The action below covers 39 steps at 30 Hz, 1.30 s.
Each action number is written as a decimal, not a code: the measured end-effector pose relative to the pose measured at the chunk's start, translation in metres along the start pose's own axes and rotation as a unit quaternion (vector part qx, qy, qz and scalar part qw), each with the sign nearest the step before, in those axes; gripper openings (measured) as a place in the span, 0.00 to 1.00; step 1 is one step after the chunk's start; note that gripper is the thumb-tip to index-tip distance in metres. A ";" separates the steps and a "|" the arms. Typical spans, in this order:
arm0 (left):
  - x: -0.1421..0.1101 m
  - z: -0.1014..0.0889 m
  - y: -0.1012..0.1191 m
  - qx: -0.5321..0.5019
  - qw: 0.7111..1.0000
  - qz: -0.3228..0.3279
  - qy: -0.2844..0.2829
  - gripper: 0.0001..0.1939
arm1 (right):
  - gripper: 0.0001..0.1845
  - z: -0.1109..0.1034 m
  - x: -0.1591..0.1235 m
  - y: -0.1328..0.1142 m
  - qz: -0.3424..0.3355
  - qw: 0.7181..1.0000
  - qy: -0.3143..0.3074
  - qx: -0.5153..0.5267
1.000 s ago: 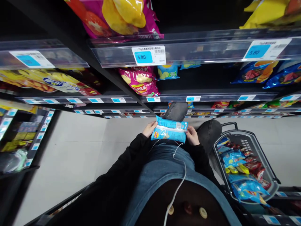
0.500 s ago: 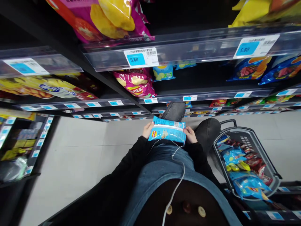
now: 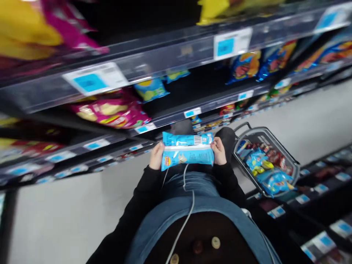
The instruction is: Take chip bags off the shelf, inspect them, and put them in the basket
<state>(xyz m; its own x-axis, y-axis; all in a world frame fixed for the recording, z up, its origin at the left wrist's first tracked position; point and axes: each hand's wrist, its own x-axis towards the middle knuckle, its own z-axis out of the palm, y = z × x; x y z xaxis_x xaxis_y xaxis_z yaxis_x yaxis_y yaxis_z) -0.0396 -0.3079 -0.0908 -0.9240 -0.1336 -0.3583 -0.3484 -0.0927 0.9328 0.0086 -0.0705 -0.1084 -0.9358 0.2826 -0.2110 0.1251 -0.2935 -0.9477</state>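
Note:
A light blue bag of chips [image 3: 189,156] is stretched between my two hands in front of my lap, its back seam and a barcode facing up. My left hand [image 3: 157,155] is closed on the bag's left end. At the other end, my right hand [image 3: 219,150] pinches the right edge between thumb and fingers. Just to the right on the floor stands a grey shopping basket [image 3: 295,167] holding several snack bags, among them blue ones [image 3: 276,180] and dark red ones.
Shelves with a clear front rail [image 3: 154,68] rise ahead, carrying magenta chip bags [image 3: 115,112] and blue bags [image 3: 244,66]. Another low shelf with price tags [image 3: 321,244] stands behind on the right. Pale floor [image 3: 60,216] shows at left. A white cable [image 3: 189,209] hangs over my front.
The view has turned, so shelves and basket appear tilted and shifted left. Both hands still hold the chip bag, which now looks flatter and is raised slightly toward me.

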 end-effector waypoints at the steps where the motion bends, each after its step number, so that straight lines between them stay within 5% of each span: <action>1: 0.004 0.007 0.005 0.005 1.000 0.000 -0.009 0.30 | 0.18 -0.003 0.001 -0.006 -0.014 1.000 0.019 -0.008; 6: 0.011 0.046 0.023 0.085 0.991 0.074 -0.070 0.29 | 0.18 -0.029 -0.003 -0.017 -0.063 0.994 0.089 -0.022; 12: 0.016 0.078 0.013 0.187 0.965 0.119 -0.141 0.28 | 0.26 -0.069 -0.024 0.002 0.012 0.997 0.061 0.035; 19: 0.002 0.119 -0.004 0.320 0.891 0.155 -0.281 0.21 | 0.30 -0.122 -0.064 0.001 0.048 0.970 0.219 0.091; 22: -0.011 0.138 -0.005 0.331 0.879 0.154 -0.306 0.19 | 0.39 -0.142 -0.087 -0.009 0.048 0.980 0.159 0.108; 26: -0.017 0.155 -0.009 0.337 0.849 0.146 -0.380 0.17 | 0.40 -0.159 -0.107 -0.034 0.047 0.996 0.021 -0.078; 32: -0.026 0.183 -0.013 0.344 0.788 0.177 -0.479 0.16 | 0.45 -0.153 -0.097 -0.060 0.151 0.889 -0.171 -0.397; 36: -0.031 0.201 -0.012 0.326 0.769 0.212 -0.507 0.14 | 0.42 -0.163 -0.092 -0.057 0.164 0.905 -0.179 -0.349; 39: -0.023 0.198 -0.014 0.309 0.778 0.196 -0.511 0.16 | 0.41 -0.198 -0.107 -0.049 0.155 0.941 -0.114 -0.279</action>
<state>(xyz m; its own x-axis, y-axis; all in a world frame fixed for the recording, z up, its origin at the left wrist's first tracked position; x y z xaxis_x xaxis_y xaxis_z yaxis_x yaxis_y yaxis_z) -0.0450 -0.1081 -0.0879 -0.5123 0.8507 -0.1180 0.2731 0.2916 0.9167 0.1683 0.0944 -0.0868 -0.8639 0.0409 -0.5020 0.4984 0.2133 -0.8403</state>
